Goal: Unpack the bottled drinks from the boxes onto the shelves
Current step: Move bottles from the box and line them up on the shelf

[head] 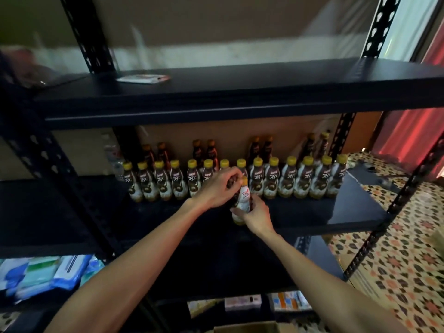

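Both my hands are on one small plastic drink bottle with a white-and-brown label and yellow cap [242, 199]. My left hand [217, 186] has its fingers curled round the neck, just under the cap. My right hand [255, 216] grips the lower body, thumb across the front. The bottle is roughly upright, leaning slightly. It sits over the front part of the black metal middle shelf [348, 203]; I can't tell if its base touches.

Just behind it is a front row of matching yellow-capped bottles [271, 179], standing side by side. Behind those is a back row of darker brown bottles with orange caps [206, 150] against the brown backing.

A flat white packet [144, 78] lies on the black top shelf [240, 92]. Blue-and-white wrapped packs [43, 272] are stacked lower left. The edge of a brown cardboard box [247, 328] shows at the bottom. A patterned tile floor [396, 260] is on the right.
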A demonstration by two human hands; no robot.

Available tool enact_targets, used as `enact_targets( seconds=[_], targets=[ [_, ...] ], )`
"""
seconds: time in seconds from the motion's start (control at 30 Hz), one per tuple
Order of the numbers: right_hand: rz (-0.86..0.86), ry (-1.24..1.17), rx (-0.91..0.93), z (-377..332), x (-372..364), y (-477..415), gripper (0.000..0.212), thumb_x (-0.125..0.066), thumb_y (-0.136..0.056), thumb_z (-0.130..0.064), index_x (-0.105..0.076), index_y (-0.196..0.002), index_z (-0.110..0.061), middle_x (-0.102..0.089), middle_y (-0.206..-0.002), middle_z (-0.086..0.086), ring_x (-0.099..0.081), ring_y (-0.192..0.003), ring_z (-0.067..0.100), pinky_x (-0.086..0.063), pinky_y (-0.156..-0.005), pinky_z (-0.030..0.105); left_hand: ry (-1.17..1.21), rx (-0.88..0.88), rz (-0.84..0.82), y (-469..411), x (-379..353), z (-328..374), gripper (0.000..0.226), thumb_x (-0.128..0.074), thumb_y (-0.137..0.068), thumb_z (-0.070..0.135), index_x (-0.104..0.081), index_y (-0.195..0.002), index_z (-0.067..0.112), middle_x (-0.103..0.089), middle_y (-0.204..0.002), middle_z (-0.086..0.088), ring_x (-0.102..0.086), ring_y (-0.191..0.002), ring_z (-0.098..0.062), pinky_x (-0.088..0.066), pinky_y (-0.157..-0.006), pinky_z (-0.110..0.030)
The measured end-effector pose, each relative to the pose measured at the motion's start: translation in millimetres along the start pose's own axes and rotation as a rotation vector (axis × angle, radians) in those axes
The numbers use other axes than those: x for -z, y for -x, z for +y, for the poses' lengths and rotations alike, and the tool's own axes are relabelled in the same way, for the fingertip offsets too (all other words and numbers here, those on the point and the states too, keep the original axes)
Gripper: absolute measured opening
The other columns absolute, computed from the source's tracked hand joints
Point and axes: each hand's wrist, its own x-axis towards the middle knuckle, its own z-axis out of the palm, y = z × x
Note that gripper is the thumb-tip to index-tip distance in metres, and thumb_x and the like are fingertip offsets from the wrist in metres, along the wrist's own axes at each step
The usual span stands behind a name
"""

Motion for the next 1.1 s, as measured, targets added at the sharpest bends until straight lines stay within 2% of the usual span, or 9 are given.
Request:
enact_targets(
  seconds=[0.2, 0.37, 0.47, 0.6, 0.73, 0.83, 0.9, 1.0, 1.1],
  targets=[
    [-0.038, -0.029, -0.043, 11, -4, -19, 0.063, -0.088, -0.077, -0.030, -0.056, -0.130, -0.022, -0.065, -0.118, -0.010, -0.061, -0.113, 0.009, -0.049, -0.101, 0.029, -0.014, 0.015, -0.062, -16, -6, -9, 0.008, -0.049, -0.102, 0.032, -0.055, -0.106, 0.029, -0.058, -0.106, 0.009, -0.053, -0.099, -0.010, -0.048, -0.088, -0.037],
    [-0.047, -0.028, -0.023, -8, 5, -24, 0.062, -0.092, -0.070, -0.034, -0.053, -0.118, -0.029, -0.059, -0.114, -0.012, -0.059, -0.104, 0.004, -0.044, -0.079, 0.015, -0.041, -0.003, -0.128, -25, 5, -4, 0.008, -0.051, -0.101, 0.030, -0.057, -0.096, 0.027, -0.056, -0.103, 0.007, -0.053, -0.097, -0.009, -0.044, -0.085, -0.030],
    [0.059, 0.023, 0.067, -28, 10, -34, 0.044, -0.089, -0.072, -0.037, -0.058, -0.102, -0.025, -0.057, -0.100, -0.002, -0.056, -0.084, 0.008, -0.040, -0.069, 0.018, -0.063, 0.005, -0.163, -30, 11, -4, 0.010, -0.054, -0.099, 0.037, -0.060, -0.094, 0.031, -0.056, -0.103, 0.011, -0.053, -0.100, -0.008, -0.046, -0.089, -0.032],
    [0.013, 0.140, 0.073, -41, 19, -48, 0.028, -0.084, -0.079, -0.025, -0.059, -0.087, -0.018, -0.055, -0.077, 0.000, -0.049, -0.069, 0.012, -0.038, -0.059, 0.022, -0.091, -0.005, -0.171, -37, 13, -1, 0.016, -0.055, -0.099, 0.037, -0.067, -0.098, 0.026, -0.058, -0.106, 0.009, -0.052, -0.103, -0.009, -0.046, -0.091, -0.035],
    [-0.053, 0.181, 0.065, -44, 30, -49, 0.022, -0.078, -0.083, -0.019, -0.067, -0.101, -0.016, -0.069, -0.092, 0.006, -0.062, -0.083, 0.014, -0.042, -0.061, 0.012, -0.113, 0.014, -0.192, -38, 14, 2, 0.017, -0.055, -0.099, 0.036, -0.068, -0.104, 0.026, -0.058, -0.111, 0.007, -0.052, -0.107, -0.013, -0.046, -0.095, -0.038],
    [-0.108, 0.174, 0.103, -53, 37, -44, 0.038, -0.072, -0.087, -0.013, -0.064, -0.123, -0.020, -0.065, -0.107, -0.006, -0.060, -0.103, 0.010, -0.041, -0.076, 0.014, -0.135, 0.033, -0.210, -36, 14, 2, 0.012, -0.056, -0.098, 0.037, -0.065, -0.101, 0.030, -0.057, -0.110, 0.007, -0.050, -0.111, -0.015, -0.045, -0.096, -0.042],
    [-0.115, 0.179, 0.115, -58, 37, -41, 0.044, -0.076, -0.086, -0.015, -0.062, -0.128, -0.019, -0.060, -0.107, -0.010, -0.055, -0.101, 0.006, -0.038, -0.076, 0.014, -0.137, 0.054, -0.213, -36, 15, 2, 0.009, -0.056, -0.098, 0.037, -0.064, -0.098, 0.033, -0.056, -0.108, 0.008, -0.050, -0.110, -0.014, -0.046, -0.096, -0.043],
    [-0.081, 0.218, 0.100, -59, 34, -42, 0.042, -0.083, -0.082, -0.022, -0.065, -0.119, -0.016, -0.059, -0.091, -0.009, -0.055, -0.089, 0.010, -0.039, -0.062, 0.009, -0.158, 0.066, -0.221, -37, 17, 5, 0.007, -0.055, -0.098, 0.037, -0.063, -0.095, 0.037, -0.055, -0.106, 0.010, -0.050, -0.109, -0.013, -0.046, -0.095, -0.045],
    [-0.111, 0.216, 0.079, -63, 36, -43, 0.038, -0.074, -0.086, -0.012, -0.062, -0.121, -0.019, -0.062, -0.093, -0.009, -0.061, -0.095, 0.015, -0.040, -0.065, 0.009, -0.173, 0.078, -0.237, -37, 17, 7, 0.007, -0.055, -0.099, 0.038, -0.062, -0.098, 0.037, -0.054, -0.106, 0.009, -0.050, -0.109, -0.014, -0.047, -0.095, -0.044]
  ],
)
